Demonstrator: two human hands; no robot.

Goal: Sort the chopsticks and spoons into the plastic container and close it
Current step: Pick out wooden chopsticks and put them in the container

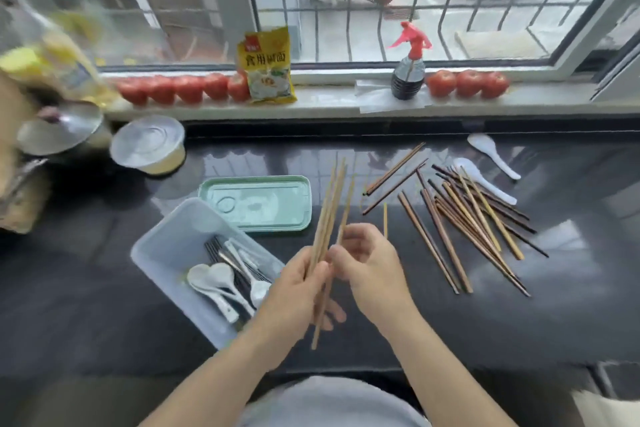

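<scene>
My left hand (pixel 298 291) grips a bundle of pale bamboo chopsticks (pixel 330 204) upright above the dark counter. My right hand (pixel 367 260) pinches one more pale chopstick against that bundle. Left of my hands lies the translucent plastic container (pixel 166 236), open, holding white spoons (pixel 214 279) and dark chopsticks. Its green lid (pixel 256 201) rests flat behind it. To the right lies a loose pile of brown and pale chopsticks (pixel 467 218), with two white spoons (pixel 485 180) beyond it.
A lidded plastic tub (pixel 149 146) and a metal pot lid (pixel 59 132) stand at the back left. On the windowsill sit rows of tomatoes (pixel 183 88), a yellow packet (pixel 266 66) and a red-topped spray bottle (pixel 408 69).
</scene>
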